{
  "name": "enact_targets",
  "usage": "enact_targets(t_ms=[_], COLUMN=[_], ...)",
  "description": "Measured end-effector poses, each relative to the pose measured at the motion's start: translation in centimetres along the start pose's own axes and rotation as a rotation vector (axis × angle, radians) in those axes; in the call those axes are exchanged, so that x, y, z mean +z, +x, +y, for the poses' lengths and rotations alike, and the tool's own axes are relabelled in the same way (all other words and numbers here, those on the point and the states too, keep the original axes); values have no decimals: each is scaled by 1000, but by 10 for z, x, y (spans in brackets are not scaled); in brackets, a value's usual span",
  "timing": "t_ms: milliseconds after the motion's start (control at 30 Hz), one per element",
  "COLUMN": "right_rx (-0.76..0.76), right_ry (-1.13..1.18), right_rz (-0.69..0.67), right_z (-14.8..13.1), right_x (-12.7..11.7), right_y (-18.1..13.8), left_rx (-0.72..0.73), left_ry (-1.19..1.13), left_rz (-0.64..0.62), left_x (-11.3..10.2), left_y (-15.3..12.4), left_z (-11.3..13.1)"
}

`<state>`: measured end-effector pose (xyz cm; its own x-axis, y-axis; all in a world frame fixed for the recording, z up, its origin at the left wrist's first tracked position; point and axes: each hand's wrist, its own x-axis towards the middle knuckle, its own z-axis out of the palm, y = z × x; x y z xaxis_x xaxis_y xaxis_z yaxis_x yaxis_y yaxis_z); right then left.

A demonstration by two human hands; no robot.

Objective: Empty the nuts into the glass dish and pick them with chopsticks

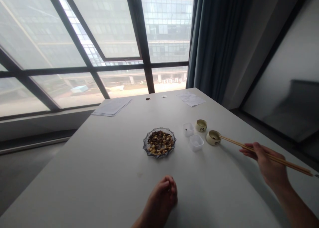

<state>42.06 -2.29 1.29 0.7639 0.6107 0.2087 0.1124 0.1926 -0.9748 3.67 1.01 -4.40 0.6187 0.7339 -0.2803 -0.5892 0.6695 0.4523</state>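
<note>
My right hand (270, 166) grips a pair of wooden chopsticks (235, 142), their tips at the rim of a small beige ceramic cup (213, 141). A small dark piece lies inside that cup. My left hand (161, 198) rests on the table near its front, fingers curled in, with nothing seen in them. Beyond it stands a scalloped glass dish (159, 156) of mixed nuts and dark pieces (160, 142). Between the dish and the cups are two clear plastic containers, the nearer one (196, 147) and the farther one (188, 129), which holds a tiny dark piece.
A second beige cup (200, 126) with a dark character sits behind the first. Stacked paper sheets (113, 106) lie at the far left of the white table (104, 174), and more sheets (191, 98) at the far right. Windows and a dark blue curtain (214, 38) stand behind.
</note>
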Motion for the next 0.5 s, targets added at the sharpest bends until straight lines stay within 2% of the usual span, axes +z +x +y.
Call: enact_targets(t_ms=[200, 367, 433, 500], right_rx=[-78, -82, -102, -142], right_ry=[15, 28, 21, -22], right_rz=[-13, -37, -83, -186], right_z=[1, -3, -12, -24], right_x=[3, 15, 25, 40], right_y=[-7, -17, -22, -28], left_rx=[0, -5, -15, -22], left_ry=[-9, -2, -3, -7], left_rz=[8, 16, 16, 20], left_x=[-1, -1, -1, -1], left_y=[0, 0, 0, 0], left_z=[-1, -3, -3, -3])
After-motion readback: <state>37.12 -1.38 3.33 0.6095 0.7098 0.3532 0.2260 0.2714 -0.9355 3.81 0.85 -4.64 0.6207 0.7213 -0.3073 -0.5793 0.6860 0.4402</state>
